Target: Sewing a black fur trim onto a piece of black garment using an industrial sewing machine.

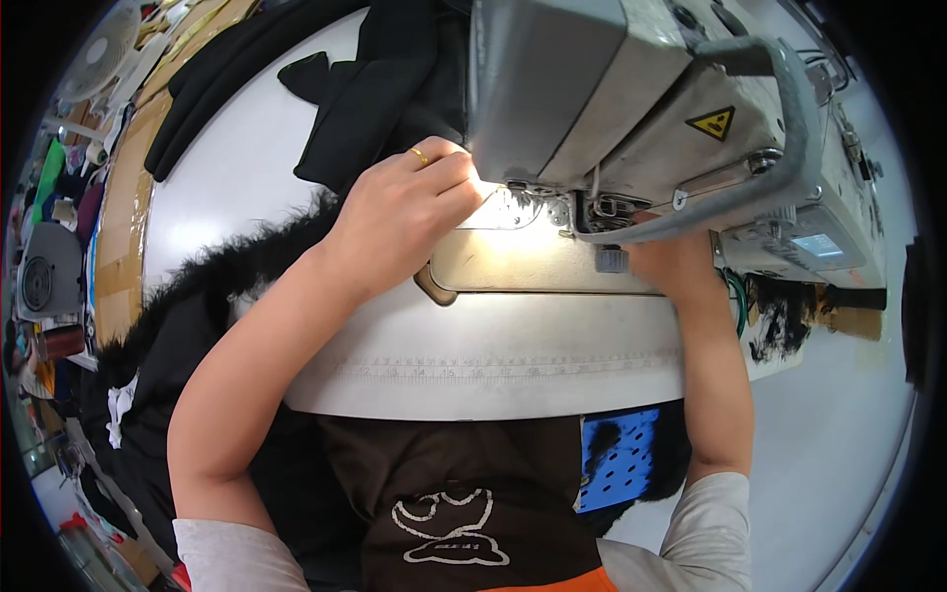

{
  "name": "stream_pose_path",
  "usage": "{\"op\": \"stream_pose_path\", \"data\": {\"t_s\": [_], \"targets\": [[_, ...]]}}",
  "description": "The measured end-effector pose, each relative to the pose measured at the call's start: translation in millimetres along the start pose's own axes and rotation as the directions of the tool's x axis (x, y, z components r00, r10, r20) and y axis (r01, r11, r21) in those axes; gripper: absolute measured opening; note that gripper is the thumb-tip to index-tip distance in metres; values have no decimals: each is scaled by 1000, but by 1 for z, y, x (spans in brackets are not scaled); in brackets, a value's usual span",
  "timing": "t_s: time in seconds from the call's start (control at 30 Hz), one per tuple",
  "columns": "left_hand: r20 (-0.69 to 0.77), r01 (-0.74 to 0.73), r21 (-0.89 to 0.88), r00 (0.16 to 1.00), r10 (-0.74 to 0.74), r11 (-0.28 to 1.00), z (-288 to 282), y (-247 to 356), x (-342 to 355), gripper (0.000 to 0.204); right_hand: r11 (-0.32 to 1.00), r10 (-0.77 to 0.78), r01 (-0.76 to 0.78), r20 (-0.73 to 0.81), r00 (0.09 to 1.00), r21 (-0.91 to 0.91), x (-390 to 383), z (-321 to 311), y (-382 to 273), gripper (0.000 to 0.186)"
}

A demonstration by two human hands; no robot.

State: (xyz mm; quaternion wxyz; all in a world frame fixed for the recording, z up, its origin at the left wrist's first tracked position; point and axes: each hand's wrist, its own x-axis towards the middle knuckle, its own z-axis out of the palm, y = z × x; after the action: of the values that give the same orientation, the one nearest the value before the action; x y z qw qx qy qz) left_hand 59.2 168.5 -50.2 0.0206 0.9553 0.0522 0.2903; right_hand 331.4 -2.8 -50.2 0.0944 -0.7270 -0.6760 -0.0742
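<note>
Under the lit head of a grey sewing machine [547, 89], my left hand [409, 212] reaches in from the left with its fingers curled together. The machine head hides its fingertips, and what they hold cannot be made out. Black fabric pieces [380, 99] lie just beyond that hand. My right hand [671, 259] is at the right side of the needle area, its fingers mostly hidden behind the grey guard bar [705, 212]. Between the hands is the metal needle plate [513, 261], brightly lit. Along my left forearm runs a black garment [187, 345] with a fluffy edge.
The white table [414, 385] has a ruler scale near its front edge. A small lit screen [819, 245] sits on the machine's right side. Black fluff [779, 311] clings below it. A blue perforated piece [621, 459] is by my lap. Cardboard [120, 247] lines the left edge.
</note>
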Motion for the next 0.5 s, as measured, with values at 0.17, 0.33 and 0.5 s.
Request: {"op": "stream_pose_path", "data": {"t_s": [0.17,0.33,0.5], "targets": [[-24,25,-20,999,-25,1000,1,3,3,14,916,-111,121,-49,993,383,6,6,-21,8],[-3,66,35,998,-66,997,-10,9,-7,19,939,-301,315,-119,946,136,14,-7,-24,11],[93,111,45,989,-115,993,-22,16,-12,27,942,-292,301,-84,953,150,8,-7,-12,15]]}}
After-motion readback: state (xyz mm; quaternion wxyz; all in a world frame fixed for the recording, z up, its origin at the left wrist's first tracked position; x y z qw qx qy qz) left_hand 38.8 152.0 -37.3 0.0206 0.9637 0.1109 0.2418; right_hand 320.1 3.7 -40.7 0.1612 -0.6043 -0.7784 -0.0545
